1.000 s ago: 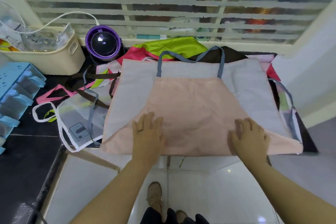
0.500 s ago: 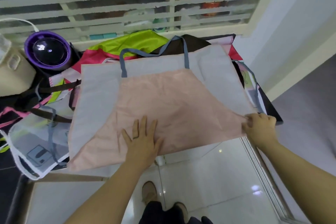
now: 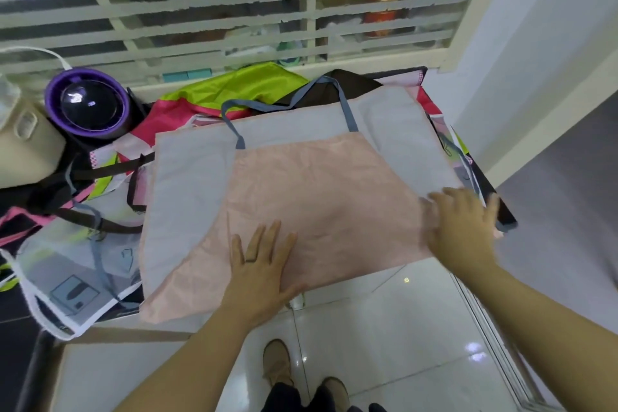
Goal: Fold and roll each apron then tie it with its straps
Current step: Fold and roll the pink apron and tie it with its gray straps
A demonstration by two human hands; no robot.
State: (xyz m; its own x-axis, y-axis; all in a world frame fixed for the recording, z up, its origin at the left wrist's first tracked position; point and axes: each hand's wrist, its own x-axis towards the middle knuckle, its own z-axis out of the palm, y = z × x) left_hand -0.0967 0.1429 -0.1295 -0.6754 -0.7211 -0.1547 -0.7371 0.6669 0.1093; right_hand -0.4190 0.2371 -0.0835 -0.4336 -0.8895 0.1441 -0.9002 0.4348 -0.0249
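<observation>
On the dark tabletop point(image 3: 16, 318), a crinkled, trapezoid pink apron point(image 3: 317, 197), folded over its smooth grey lining, is being pressed flat by the left hand point(image 3: 264, 264), fingers spread. Its right corner is being covered by the blurred right hand point(image 3: 461, 227), fingers extended, gripping nothing.

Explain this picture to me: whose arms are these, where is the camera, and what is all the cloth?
There is no machine here: these are a person's bare arms, filmed by a camera worn on the head, looking down. The left hand lies flat on a pink-and-grey apron spread out. The right hand, blurred, rests with spread fingers at the apron's right edge. Neither hand seems to grip anything. The apron's grey neck strap loops at the far side. More aprons lie around it, a lime-green one behind and a see-through one at left; a purple round appliance stands far left.
</observation>
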